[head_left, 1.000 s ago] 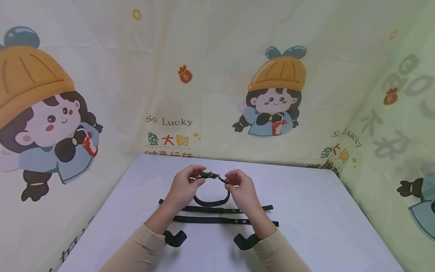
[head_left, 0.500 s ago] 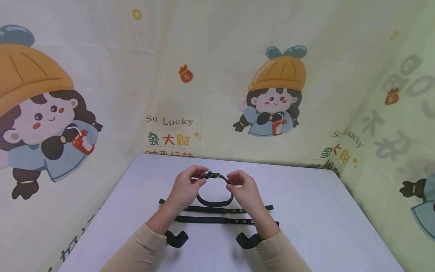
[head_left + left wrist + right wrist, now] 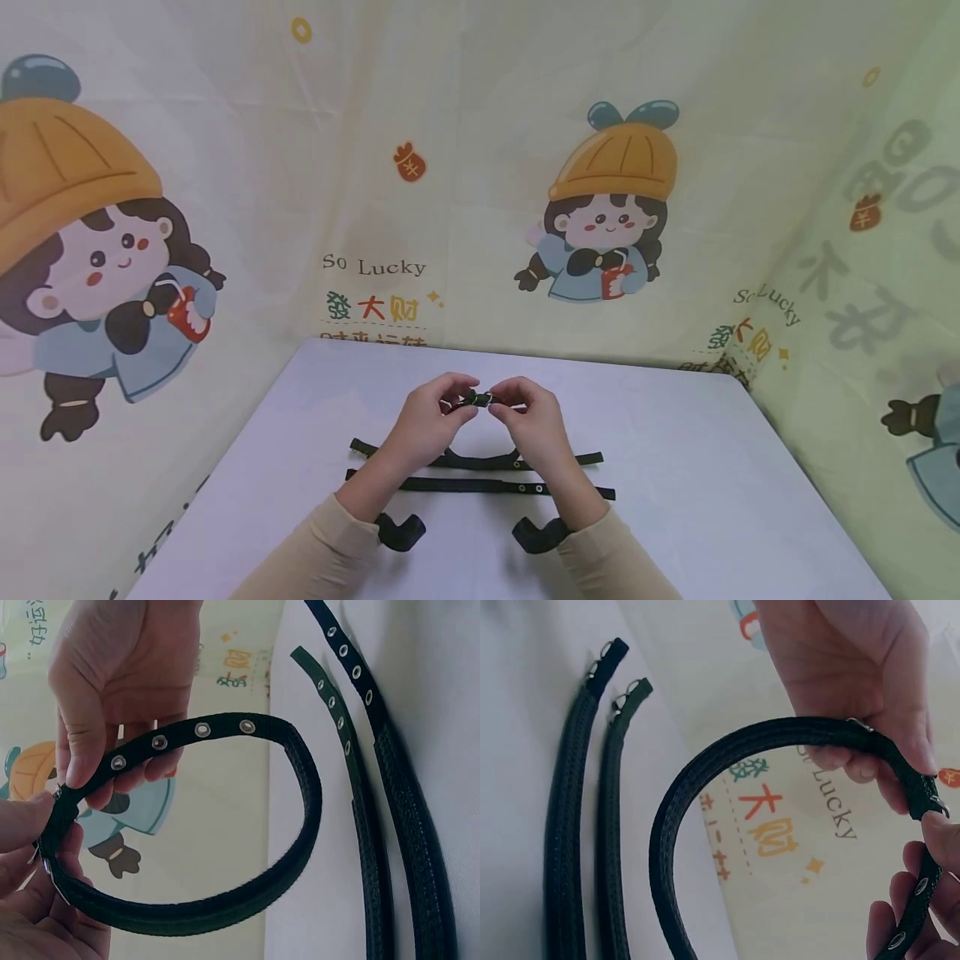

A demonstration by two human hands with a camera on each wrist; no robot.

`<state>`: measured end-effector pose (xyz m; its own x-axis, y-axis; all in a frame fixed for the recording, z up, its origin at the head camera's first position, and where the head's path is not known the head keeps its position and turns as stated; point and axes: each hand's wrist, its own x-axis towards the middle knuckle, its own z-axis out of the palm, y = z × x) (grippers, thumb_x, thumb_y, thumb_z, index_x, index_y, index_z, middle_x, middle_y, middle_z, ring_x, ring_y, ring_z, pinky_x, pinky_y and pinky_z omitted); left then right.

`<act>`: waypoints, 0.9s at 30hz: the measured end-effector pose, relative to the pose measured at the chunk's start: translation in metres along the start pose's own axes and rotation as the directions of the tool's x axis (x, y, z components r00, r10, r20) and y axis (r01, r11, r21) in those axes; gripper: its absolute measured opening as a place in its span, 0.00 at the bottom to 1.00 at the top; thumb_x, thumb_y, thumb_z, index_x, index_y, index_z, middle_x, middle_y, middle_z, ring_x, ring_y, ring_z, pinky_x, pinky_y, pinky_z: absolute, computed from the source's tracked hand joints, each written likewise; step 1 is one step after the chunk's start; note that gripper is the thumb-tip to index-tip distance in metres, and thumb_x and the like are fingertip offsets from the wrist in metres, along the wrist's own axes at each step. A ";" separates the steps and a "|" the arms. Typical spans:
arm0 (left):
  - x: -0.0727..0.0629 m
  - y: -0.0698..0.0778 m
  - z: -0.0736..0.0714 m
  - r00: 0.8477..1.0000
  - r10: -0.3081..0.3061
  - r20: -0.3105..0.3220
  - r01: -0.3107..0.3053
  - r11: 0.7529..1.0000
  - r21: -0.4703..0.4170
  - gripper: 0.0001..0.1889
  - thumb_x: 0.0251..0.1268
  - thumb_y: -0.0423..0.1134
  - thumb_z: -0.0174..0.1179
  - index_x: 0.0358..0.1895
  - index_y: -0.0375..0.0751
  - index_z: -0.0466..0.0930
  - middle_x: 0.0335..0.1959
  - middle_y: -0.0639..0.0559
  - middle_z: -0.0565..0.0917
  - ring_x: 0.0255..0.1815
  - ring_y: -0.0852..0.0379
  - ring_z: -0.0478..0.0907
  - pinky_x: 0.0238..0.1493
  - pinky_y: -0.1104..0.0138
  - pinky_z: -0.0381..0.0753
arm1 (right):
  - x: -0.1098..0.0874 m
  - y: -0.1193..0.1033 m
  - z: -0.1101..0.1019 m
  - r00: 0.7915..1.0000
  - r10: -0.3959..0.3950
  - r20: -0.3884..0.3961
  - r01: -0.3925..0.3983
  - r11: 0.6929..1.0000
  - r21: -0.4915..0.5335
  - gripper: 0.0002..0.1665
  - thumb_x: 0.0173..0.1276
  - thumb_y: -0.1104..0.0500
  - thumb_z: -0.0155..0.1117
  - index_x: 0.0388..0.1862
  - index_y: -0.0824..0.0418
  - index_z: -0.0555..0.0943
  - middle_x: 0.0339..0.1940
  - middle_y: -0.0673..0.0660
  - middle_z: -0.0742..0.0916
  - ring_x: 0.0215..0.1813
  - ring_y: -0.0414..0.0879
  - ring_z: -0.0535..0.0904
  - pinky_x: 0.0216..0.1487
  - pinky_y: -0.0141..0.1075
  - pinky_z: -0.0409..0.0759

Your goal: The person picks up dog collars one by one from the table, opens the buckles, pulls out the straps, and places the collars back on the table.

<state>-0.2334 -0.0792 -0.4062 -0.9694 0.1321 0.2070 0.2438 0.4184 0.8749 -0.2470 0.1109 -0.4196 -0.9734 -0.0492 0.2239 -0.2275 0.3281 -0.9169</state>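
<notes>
A dark green collar (image 3: 172, 919) is bent into a loop and held above the table between both hands. My left hand (image 3: 431, 421) pinches its buckle end, where metal rings (image 3: 940, 806) show in the right wrist view. My right hand (image 3: 537, 425) pinches the other end, which carries several metal eyelets (image 3: 202, 730). The two ends meet at the fingertips, and the fingers partly hide the buckle. From the head view I cannot tell whether the strap end runs through it. The loop hangs down toward me.
Two more dark collars, a farther one (image 3: 588, 458) and a nearer one (image 3: 480, 486), lie flat and side by side on the white table (image 3: 675, 500). Black wrist mounts (image 3: 402, 533) hang under both forearms. A cloth backdrop (image 3: 480, 208) printed with cartoon figures stands behind the table.
Both hands have come closer together and dropped slightly. The collar's loop has lowered toward the flat collars, and fingers now cover more of its buckle. The collars on the table have stayed put.
</notes>
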 end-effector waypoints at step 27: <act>0.001 0.004 -0.004 0.980 0.201 0.005 -0.195 0.946 0.258 0.12 0.72 0.31 0.70 0.53 0.47 0.90 0.46 0.56 0.85 0.46 0.58 0.79 0.44 0.68 0.86 | -0.004 -0.007 -0.009 0.998 -0.058 0.018 0.060 0.995 -0.085 0.11 0.70 0.67 0.75 0.46 0.54 0.90 0.42 0.49 0.91 0.45 0.47 0.83 0.43 0.38 0.83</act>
<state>-0.2331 -0.0813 -0.4008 -0.9004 0.2177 0.3765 0.4276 0.6019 0.6744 -0.2417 0.1172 -0.4111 -0.9588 -0.0851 0.2710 -0.2818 0.4037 -0.8704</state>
